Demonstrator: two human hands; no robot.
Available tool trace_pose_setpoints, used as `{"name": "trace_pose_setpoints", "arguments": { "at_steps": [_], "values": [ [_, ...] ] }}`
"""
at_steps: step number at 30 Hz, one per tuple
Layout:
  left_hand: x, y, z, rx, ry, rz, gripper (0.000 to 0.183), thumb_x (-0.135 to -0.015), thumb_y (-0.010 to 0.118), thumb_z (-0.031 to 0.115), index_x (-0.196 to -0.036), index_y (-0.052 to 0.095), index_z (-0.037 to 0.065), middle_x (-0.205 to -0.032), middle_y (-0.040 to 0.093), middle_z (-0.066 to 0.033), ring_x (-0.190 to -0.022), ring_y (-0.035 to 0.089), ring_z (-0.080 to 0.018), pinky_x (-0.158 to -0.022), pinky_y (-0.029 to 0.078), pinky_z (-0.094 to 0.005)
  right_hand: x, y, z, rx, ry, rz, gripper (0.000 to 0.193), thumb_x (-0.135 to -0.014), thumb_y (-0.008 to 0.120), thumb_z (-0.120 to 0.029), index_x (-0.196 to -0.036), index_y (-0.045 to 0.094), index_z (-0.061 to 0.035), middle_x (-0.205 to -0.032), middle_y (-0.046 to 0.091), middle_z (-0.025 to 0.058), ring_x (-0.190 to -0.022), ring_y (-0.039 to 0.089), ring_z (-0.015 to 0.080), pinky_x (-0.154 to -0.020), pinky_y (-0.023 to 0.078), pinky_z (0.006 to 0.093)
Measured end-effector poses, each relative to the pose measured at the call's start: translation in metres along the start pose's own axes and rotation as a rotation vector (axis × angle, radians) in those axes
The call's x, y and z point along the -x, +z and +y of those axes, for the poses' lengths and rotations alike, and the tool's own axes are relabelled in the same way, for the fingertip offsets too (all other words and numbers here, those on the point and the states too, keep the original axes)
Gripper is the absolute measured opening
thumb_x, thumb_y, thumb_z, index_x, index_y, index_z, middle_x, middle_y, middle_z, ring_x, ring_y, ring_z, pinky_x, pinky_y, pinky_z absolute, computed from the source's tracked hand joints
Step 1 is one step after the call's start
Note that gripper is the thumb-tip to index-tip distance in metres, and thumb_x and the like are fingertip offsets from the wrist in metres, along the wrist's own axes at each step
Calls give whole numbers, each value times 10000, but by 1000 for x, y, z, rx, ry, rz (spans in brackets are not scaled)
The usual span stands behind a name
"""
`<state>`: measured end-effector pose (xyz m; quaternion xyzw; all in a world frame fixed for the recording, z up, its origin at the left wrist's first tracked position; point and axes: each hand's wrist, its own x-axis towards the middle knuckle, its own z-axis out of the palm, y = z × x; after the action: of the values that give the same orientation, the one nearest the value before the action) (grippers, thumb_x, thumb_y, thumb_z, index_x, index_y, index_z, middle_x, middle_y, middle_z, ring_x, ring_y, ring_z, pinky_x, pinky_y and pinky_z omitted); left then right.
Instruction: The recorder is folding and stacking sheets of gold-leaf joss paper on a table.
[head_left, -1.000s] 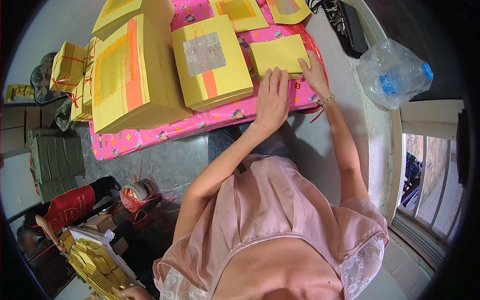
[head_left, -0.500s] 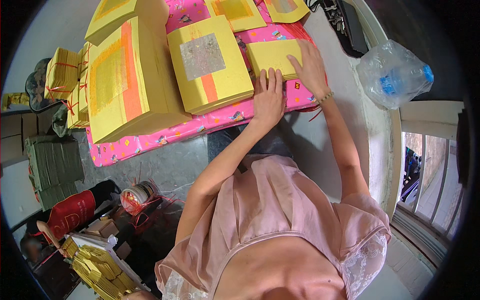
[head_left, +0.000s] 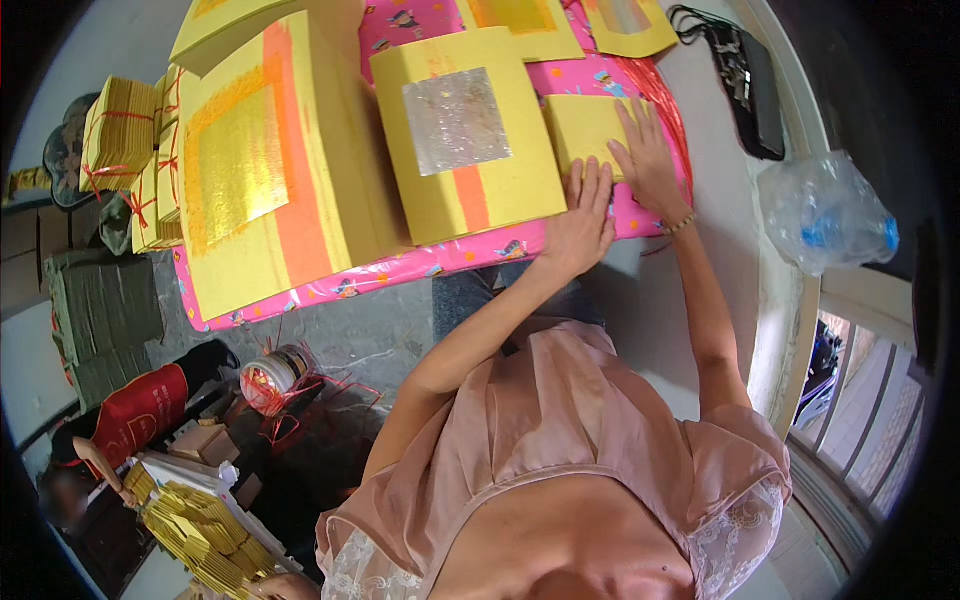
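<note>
My left hand (head_left: 582, 222) lies flat, fingers together, at the near edge of a small yellow paper stack (head_left: 583, 132) on the pink patterned sheet (head_left: 440, 262). My right hand (head_left: 648, 160) presses flat on the same stack's right part, fingers spread; a bracelet sits on that wrist. Just left stands a larger yellow stack with a silver foil square and an orange stripe (head_left: 462, 130). Further left is a big yellow stack with a gold square and orange band (head_left: 270, 190).
Tied bundles of yellow paper (head_left: 125, 150) lie at the far left. A clear plastic bag with a bottle (head_left: 828, 212) and a black pouch (head_left: 750, 80) sit at the right. A spool of red string (head_left: 270, 375) is on the floor. Another person in red (head_left: 135, 415) sits lower left beside gold paper (head_left: 200, 535).
The view has shifted, and both hands have slid slightly along the small yellow stack; my left hand now rests nearer its edge.
</note>
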<state>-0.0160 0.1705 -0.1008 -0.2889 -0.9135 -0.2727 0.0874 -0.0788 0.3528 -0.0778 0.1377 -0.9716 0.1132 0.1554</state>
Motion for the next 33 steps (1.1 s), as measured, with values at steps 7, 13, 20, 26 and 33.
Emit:
{"name": "trace_pose_setpoints", "arguments": {
  "at_steps": [7,13,20,26,33],
  "values": [
    [0,-3,2,126,-21,-83,823,-889,584,317,-1536,219,-38,-1585,221,-247,-1487,163,-423,-1199,178,-541,-1,-11,-6,-27,42,-61,584,-1018,493,-320,-1520,343,-63,-1571,289,236,-1455,221,467,-1176,239,520],
    [-3,-28,12,223,-51,-96,918,-744,708,137,-1503,242,-86,-1565,192,-309,-1486,159,-439,-1197,201,-528,-4,-19,-6,21,82,-155,578,-1031,464,-371,-1529,350,-101,-1583,296,200,-1471,222,429,-1154,248,548],
    [15,-86,18,465,197,71,660,-726,682,30,-1355,484,-7,-1369,479,-213,-1295,442,-396,-993,464,-456,-27,-63,-26,136,70,-48,490,-1015,516,-327,-1439,490,-83,-1505,420,190,-1407,354,400,-1117,313,527],
    [52,-155,-5,356,105,303,437,-705,701,6,-1136,676,77,-1172,640,-98,-1099,594,-315,-968,453,-431,-45,-107,-111,-411,-151,-18,327,-908,669,-186,-1202,652,-43,-1202,643,143,-1147,595,317,-959,472,384],
    [69,-174,-42,104,-196,434,471,-807,714,13,-1265,626,75,-1313,577,-142,-1269,498,-366,-1053,408,-463,-46,-94,-151,-399,-480,-131,397,-793,757,-279,-1108,669,-55,-1003,637,76,-947,609,267,-826,494,368]
  ]
}}
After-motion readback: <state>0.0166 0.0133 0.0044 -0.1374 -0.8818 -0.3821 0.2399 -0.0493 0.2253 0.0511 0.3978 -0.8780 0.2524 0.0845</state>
